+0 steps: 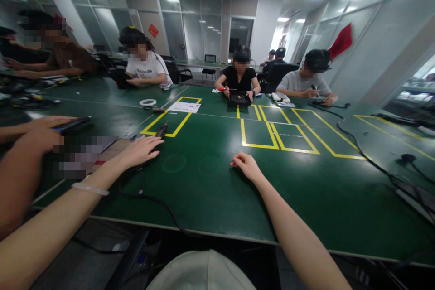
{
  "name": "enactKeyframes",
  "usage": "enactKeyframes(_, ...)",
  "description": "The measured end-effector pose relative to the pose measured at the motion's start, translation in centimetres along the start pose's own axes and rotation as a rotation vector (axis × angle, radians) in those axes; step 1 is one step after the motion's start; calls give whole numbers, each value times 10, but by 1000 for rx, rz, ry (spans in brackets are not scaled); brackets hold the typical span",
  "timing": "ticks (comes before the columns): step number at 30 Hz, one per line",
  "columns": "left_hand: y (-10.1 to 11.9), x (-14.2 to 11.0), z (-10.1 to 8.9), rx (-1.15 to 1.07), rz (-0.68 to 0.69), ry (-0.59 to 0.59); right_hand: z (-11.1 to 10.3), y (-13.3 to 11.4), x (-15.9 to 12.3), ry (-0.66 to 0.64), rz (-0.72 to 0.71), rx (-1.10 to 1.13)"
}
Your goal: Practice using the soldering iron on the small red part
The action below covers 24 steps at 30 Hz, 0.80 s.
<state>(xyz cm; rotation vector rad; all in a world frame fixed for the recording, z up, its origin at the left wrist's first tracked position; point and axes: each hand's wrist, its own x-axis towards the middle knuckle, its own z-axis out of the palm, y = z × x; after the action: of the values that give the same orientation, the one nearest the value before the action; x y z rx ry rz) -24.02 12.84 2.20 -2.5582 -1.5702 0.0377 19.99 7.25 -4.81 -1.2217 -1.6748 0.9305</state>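
While spread flat, left hand [144, 150] beside tapered dark tool [162, 130], right hand [246, 165] curled closed over glossy green tabletop [210, 204].

Left hand [141, 150] spread near a dark tool [162, 130], possibly touching it, right hand [247, 166] curled, green table [210, 206]

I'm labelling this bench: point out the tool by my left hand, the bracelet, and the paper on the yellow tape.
Tool [162, 130]: head view, on its dark body.
Bracelet [90, 189]: head view, on its band.
Paper [184, 107]: head view, on its middle.
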Motion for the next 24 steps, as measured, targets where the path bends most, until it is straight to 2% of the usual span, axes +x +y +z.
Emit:
enactKeyframes(5, 19, -12, -11, 89, -155, 88, 0, 0, 0, 1, -7, -8)
enactKeyframes(10, 39, -22, -9, 228, -223, 132, 0, -2, -1, 4, 1, -4)
enactKeyframes(14, 48, -22, -12, 250, -275, 150, 0, -2, -1, -3, 4, 5)
enactKeyframes(17, 59, -15, -24, 226, -330, 173, 1, -2, -1, -4, 1, 10)
enactKeyframes(19, 77, -6, -35, 140, -381, 166, 1, -2, -1, -5, 0, 16)
enactKeyframes(21, 106, 7, -44, -47, -397, 143, 1, -3, 0, -6, 0, 31)
enactKeyframes(24, 162, 34, -45, -461, -187, 130, 1, -7, 0, -22, 6, 75)
